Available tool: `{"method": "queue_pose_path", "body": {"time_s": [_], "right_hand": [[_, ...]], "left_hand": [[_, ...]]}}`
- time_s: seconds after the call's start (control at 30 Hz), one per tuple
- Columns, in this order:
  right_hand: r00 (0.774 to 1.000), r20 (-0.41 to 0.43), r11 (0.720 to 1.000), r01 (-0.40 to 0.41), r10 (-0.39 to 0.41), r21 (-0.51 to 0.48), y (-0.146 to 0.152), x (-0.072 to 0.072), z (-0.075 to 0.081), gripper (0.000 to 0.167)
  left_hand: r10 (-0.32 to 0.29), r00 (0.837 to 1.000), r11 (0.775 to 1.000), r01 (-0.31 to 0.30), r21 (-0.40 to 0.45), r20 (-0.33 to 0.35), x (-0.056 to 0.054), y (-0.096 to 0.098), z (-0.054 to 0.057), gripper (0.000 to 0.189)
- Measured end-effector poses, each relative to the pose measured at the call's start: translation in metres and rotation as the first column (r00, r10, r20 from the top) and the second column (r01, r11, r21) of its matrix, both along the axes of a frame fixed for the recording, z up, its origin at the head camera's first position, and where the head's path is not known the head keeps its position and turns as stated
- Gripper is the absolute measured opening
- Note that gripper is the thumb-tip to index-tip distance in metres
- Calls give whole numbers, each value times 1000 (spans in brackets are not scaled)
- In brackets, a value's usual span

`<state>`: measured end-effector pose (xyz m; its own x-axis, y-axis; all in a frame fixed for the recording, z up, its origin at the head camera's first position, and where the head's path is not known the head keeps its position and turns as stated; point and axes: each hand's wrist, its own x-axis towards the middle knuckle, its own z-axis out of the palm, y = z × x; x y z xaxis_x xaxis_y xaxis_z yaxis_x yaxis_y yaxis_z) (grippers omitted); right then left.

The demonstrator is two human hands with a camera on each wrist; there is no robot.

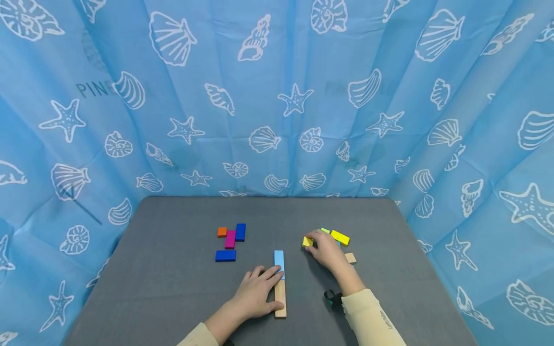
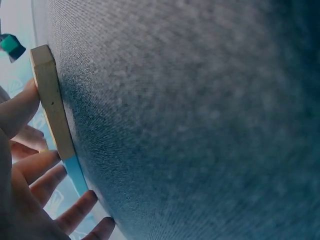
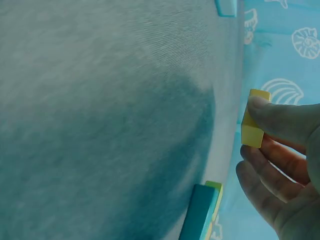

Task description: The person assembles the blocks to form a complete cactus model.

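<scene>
Blue cloth printed with white shells and starfish hangs behind and to both sides of the dark grey felt-covered table I am working at.

Farthest left on the felt sits a small cluster of flat wooden blocks: a small orange square block, a magenta oblong block just beside it, a dark blue upright block touching the magenta one's far corner, and a dark blue flat oblong block lying a little nearer to me, apart from the others.

My left hand rests on the table with fingers spread and nearly straight, lying against a long wooden bar with one light blue end and one plain wood end. The fingertips touch its blue half and the thumb presses the plain half; the left wrist view shows the thumb against the bar's side.

To the right, my right hand pinches a small yellow wooden cube between thumb and fingertips, just off the felt in the right wrist view. Beyond the hand lie a yellow oblong block and a sliver of green block, with a small plain wooden square block just beside my wrist.
</scene>
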<state>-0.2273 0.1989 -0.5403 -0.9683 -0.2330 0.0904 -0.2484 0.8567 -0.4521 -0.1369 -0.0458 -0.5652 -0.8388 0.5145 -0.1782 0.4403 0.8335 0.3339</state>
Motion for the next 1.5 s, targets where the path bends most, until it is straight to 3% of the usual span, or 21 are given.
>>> {"method": "queue_pose_path", "body": {"time_s": [0.4,0.8,1.1,1.5], "right_hand": [[999,17,998,-34,35,-44,-19,-8,3,35],[996,-44,990,-88,84,-111,-35,-16,1,35],[992,32,985,-115,120,-131,-46,-22,-8,37],[976,55,968,-203,213,-145,-59,-23,-20,35]], "left_hand": [[-6,999,1000,6,-18,-45,1,-2,1,79],[-18,999,999,17,-29,-35,0,0,5,79],[-24,999,1000,24,-14,-24,-2,-2,1,79],[-13,1000,1000,13,-17,5,-4,-1,3,79]]}}
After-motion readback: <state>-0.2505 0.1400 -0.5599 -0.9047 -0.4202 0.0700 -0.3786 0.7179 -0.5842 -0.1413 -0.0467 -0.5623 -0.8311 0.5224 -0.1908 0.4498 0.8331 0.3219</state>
